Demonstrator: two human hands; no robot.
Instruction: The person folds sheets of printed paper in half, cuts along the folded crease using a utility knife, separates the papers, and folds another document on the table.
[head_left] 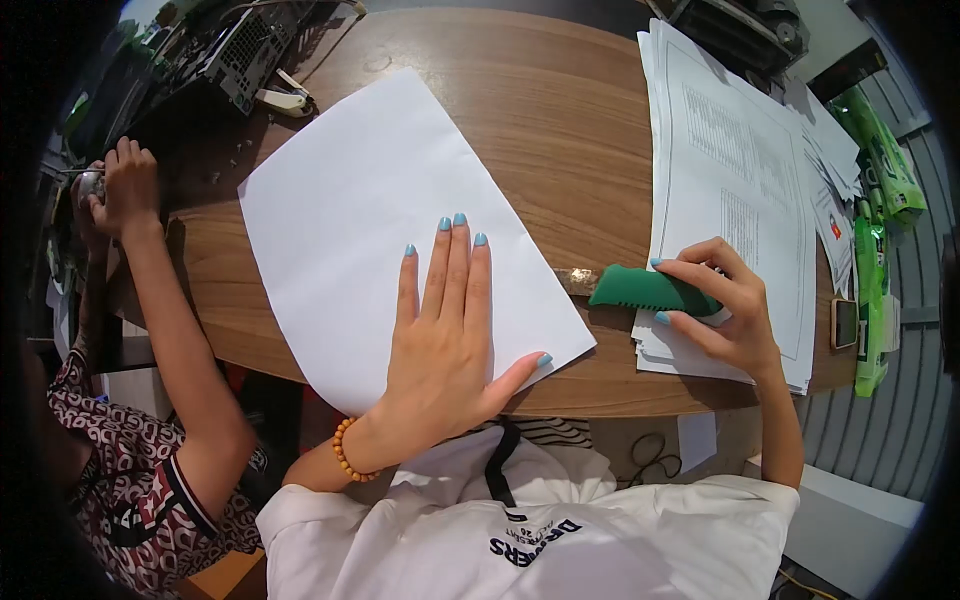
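Flat on a blank white sheet (pixel 370 170) lies my left hand (pixel 440 340), its fingers stretched out and the thumb spread near the sheet's lower right corner. The sheet rests at an angle on the brown wooden table. My right hand (pixel 730 300) holds the green handle (pixel 650 289) of a tool, thumb on the near side and fingers on the far side. A short metallic part (pixel 577 281) of the tool points left toward the sheet's right edge. Beneath my right hand is a stack of printed papers (pixel 735 170).
Another person's arm (pixel 180 300) reaches over the table at the left, the hand on a small object. A dark metal case (pixel 245 60) and a white-handled tool (pixel 287 101) are at the back left. Green packages (pixel 872 290) and a phone-like object (pixel 844 324) lie at the right.
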